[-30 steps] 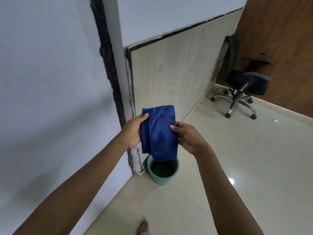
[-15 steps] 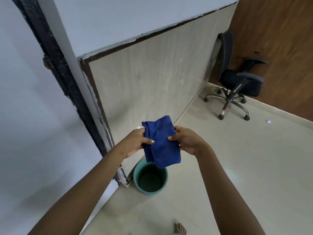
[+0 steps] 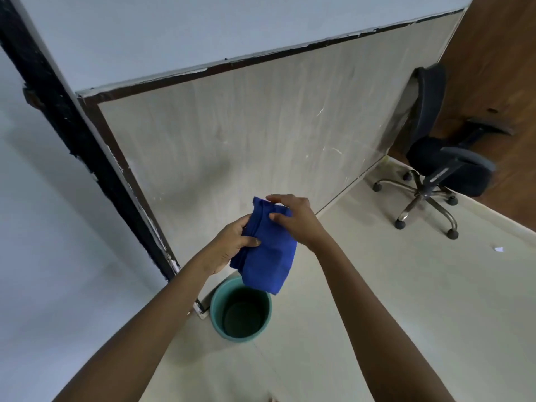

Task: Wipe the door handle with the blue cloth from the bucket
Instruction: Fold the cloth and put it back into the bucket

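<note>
While both hands [image 3: 232, 245] [image 3: 295, 219] grip it, the folded blue cloth [image 3: 269, 256] hangs lengthwise above the bucket [image 3: 217, 317].

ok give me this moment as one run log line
left hand: grips blue cloth | right hand: pinches cloth top | bucket: on floor below cloth | door handle: not in view

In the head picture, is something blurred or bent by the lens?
Head view: the wide lens bends the door edges and tilts the room; the office chair is slightly smeared; the blue cloth, both hands and the bucket look fairly sharp.
</note>
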